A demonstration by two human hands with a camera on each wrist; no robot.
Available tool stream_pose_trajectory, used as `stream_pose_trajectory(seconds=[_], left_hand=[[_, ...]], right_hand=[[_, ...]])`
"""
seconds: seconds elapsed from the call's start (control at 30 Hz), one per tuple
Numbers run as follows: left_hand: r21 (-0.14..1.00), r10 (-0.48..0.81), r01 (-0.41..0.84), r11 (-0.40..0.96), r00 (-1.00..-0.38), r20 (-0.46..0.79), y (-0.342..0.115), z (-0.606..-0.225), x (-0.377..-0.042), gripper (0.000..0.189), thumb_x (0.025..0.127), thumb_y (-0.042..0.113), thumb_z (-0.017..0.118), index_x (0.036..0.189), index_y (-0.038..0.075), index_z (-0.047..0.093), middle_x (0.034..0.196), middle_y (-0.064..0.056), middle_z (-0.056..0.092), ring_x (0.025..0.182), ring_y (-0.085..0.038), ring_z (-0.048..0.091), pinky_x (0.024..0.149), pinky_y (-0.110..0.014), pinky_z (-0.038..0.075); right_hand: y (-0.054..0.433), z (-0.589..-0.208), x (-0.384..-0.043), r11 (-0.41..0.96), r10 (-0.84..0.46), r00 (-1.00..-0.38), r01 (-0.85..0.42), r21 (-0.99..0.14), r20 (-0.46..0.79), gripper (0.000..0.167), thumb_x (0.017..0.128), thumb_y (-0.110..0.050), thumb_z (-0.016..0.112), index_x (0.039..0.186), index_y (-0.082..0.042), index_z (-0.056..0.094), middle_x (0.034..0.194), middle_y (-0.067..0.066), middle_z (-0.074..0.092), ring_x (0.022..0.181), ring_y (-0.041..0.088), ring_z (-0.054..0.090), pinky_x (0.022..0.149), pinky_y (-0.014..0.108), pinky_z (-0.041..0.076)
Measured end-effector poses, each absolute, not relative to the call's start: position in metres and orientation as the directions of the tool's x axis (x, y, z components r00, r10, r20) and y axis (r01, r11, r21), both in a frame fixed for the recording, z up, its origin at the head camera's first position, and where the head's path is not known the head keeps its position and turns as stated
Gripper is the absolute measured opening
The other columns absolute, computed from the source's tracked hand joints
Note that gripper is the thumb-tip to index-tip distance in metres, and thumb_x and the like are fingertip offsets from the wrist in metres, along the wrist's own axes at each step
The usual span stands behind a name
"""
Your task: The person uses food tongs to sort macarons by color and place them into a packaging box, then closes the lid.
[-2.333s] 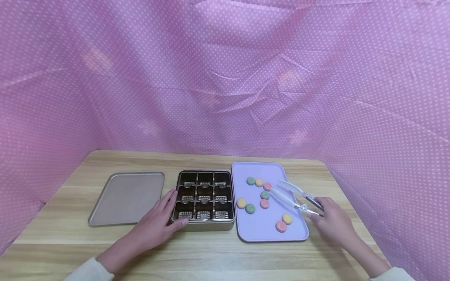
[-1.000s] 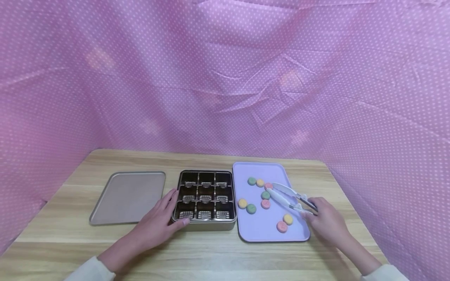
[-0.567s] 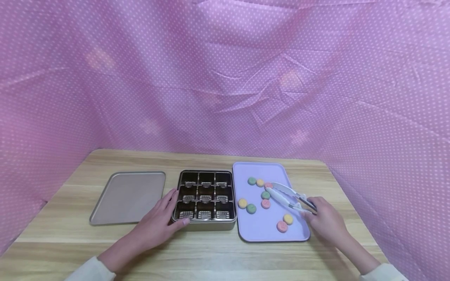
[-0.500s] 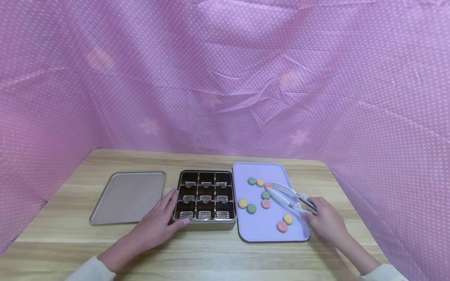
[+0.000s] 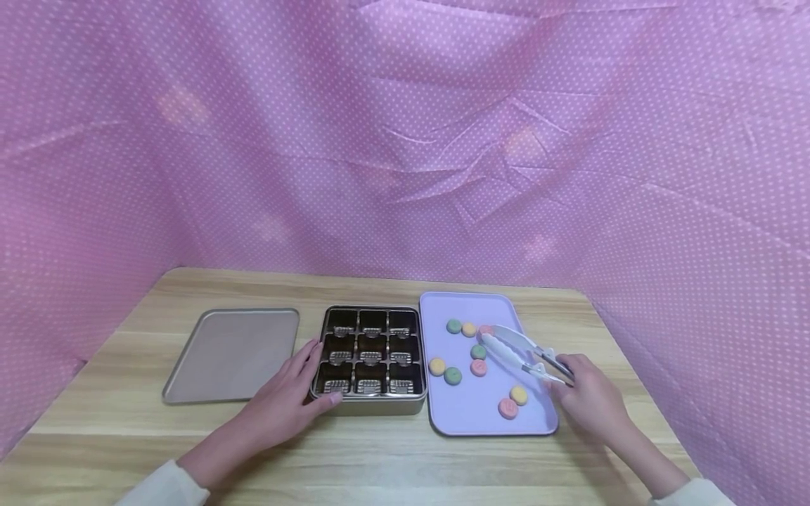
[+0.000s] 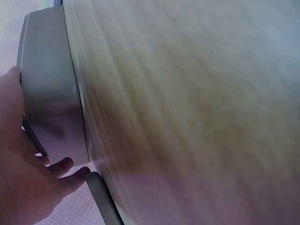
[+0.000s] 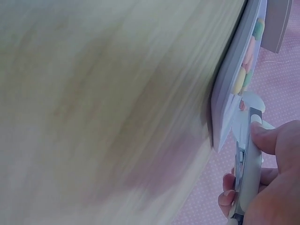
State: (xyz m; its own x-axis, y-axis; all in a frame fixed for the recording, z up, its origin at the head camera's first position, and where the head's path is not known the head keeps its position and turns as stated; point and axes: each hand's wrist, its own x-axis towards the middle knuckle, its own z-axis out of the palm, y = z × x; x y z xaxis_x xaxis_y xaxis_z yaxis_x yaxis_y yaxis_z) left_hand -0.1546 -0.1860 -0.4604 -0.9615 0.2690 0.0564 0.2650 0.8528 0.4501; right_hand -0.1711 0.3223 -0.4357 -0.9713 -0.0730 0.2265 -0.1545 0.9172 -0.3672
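Note:
In the head view my left hand point(image 5: 285, 404) rests at the near left corner of a metal box point(image 5: 392, 406), its thumb on the front rim and its fingers along the left side. A dark nine-compartment insert point(image 5: 370, 349) fills the box, with nothing in its compartments. My right hand point(image 5: 591, 397) grips white-tipped tongs point(image 5: 506, 351) with metal arms, also seen in the right wrist view as tongs point(image 7: 253, 164) held between thumb and fingers. The tongs' tips are around a round pink cookie point(image 5: 485, 330) over the lilac tray point(image 5: 465, 414). Whether it is clear of the tray I cannot tell.
Several other green, yellow and pink cookies lie on the tray, among them a green cookie point(image 5: 478, 351) close by the tongs. The tray stands against the box's right side. A flat square metal lid point(image 5: 234, 358) lies at left on the wooden table point(image 5: 380, 464).
The tongs have moved forward and narrowed onto the pink cookie. In the last half second the cookie and the tips have shifted slightly up in view. The left hand stays put.

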Motion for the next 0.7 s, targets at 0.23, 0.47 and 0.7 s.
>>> stream_pose_trajectory(seconds=[0.23,0.47,0.7], left_hand=[[0.456,0.266,0.261,0.851,-0.962,0.054,-0.185,-0.46,-0.154,0.102,0.092,0.075,0.047,0.164,0.017,0.005,0.171,-0.005,-0.002,0.152,-0.042,0.019,0.116,-0.069,0.027],[0.453,0.266,0.259,0.853,-0.963,0.05,-0.185,-0.459,-0.154,0.102,0.092,0.076,0.047,0.164,0.016,0.005,0.171,-0.006,-0.002,0.152,-0.042,0.019,0.116,-0.069,0.026],[0.455,0.267,0.259,0.852,-0.962,0.048,-0.185,-0.459,-0.154,0.102,0.092,0.075,0.047,0.164,0.016,0.005,0.171,-0.006,-0.002,0.153,-0.042,0.019,0.116,-0.069,0.026]], right_hand=[[0.318,-0.428,-0.17,0.915,-0.063,-0.976,-0.14,-0.379,0.209,0.054,0.088,-0.024,0.077,0.131,0.004,0.06,0.123,0.02,0.065,0.11,0.041,0.064,0.085,0.059,0.054],[0.304,-0.417,-0.165,0.911,-0.069,-0.976,-0.147,-0.386,0.206,0.055,0.088,-0.025,0.077,0.132,0.002,0.059,0.125,0.02,0.064,0.111,0.042,0.064,0.089,0.06,0.053],[0.286,-0.409,-0.159,0.9,-0.109,-0.967,-0.196,-0.391,0.232,0.054,0.085,-0.021,0.08,0.13,0.001,0.061,0.123,0.02,0.066,0.108,0.039,0.066,0.086,0.058,0.055]])
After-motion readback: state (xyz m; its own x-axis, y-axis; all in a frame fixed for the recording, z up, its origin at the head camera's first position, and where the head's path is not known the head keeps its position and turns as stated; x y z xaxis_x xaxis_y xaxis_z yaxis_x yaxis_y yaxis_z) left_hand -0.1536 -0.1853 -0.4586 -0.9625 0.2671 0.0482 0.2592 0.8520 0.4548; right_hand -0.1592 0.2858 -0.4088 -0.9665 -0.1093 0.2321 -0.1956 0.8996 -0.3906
